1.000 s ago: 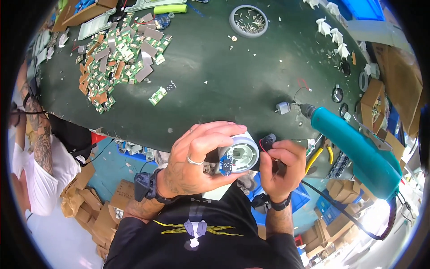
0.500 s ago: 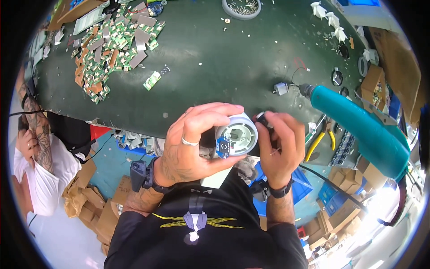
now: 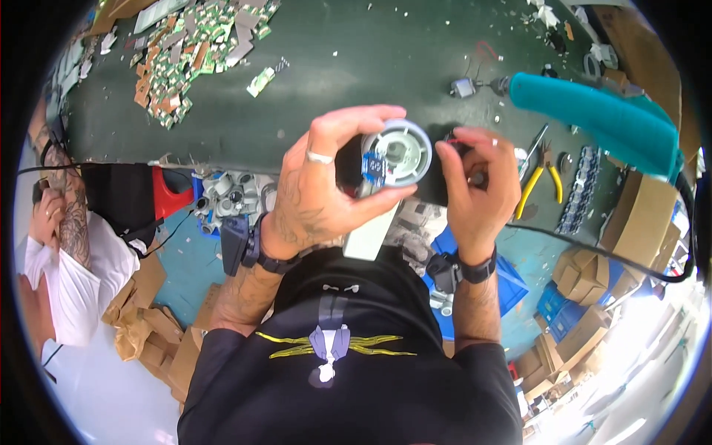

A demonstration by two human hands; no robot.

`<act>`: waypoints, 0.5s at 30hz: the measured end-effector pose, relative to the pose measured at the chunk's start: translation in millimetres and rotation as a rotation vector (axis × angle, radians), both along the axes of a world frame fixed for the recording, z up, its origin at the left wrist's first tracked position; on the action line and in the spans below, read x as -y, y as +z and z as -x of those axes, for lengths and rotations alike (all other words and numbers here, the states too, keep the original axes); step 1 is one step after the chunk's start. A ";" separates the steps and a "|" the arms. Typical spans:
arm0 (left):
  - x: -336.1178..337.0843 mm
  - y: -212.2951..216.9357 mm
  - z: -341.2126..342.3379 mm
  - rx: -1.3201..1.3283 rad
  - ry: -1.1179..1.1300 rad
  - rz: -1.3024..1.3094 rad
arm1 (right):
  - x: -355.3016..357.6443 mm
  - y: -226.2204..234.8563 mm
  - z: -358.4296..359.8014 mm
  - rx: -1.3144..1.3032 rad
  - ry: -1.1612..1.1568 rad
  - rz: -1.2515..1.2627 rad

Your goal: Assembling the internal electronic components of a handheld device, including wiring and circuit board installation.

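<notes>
My left hand (image 3: pixel 315 174) is wrapped round a pale grey plastic housing (image 3: pixel 422 165), its round ribbed opening facing up. A straight pale handle (image 3: pixel 371 231) extends from the housing toward my body. At the left side of the opening sits a small blue circuit board (image 3: pixel 374 169), close to my fingers. Just right of the housing, apart from it, my right hand (image 3: pixel 483 189) is closed with its fingers curled. Between its thumb and fingers is a small dark part (image 3: pixel 450 140) with a bit of red, mostly hidden.
A teal power screwdriver (image 3: pixel 593 111) hangs at the right, beside a small wired motor (image 3: pixel 463 88). Yellow-handled pliers (image 3: pixel 546 174) lie near the green table's (image 3: pixel 334 81) right front edge. Circuit boards (image 3: pixel 200 63) are heaped far left. Another person's arm (image 3: pixel 70 200) shows at left.
Both hands and the housing sit higher in the picture, and the view has shifted. My right hand has drawn a little away from the housing and turned.
</notes>
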State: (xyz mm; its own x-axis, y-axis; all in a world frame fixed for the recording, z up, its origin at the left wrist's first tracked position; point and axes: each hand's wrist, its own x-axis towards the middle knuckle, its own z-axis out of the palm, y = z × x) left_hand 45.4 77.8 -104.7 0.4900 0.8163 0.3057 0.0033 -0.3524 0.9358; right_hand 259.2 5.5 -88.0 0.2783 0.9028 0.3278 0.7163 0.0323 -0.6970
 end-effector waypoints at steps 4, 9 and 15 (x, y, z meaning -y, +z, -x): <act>0.1 4.1 1.1 -0.067 0.021 0.029 | -0.9 10.3 4.6 -0.042 -0.044 0.133; 1.0 6.5 -0.4 -0.086 0.027 0.028 | 18.5 24.2 8.0 -0.564 0.003 0.014; 2.9 6.3 0.7 -0.067 0.022 0.060 | 20.0 79.9 11.9 -0.274 0.044 0.191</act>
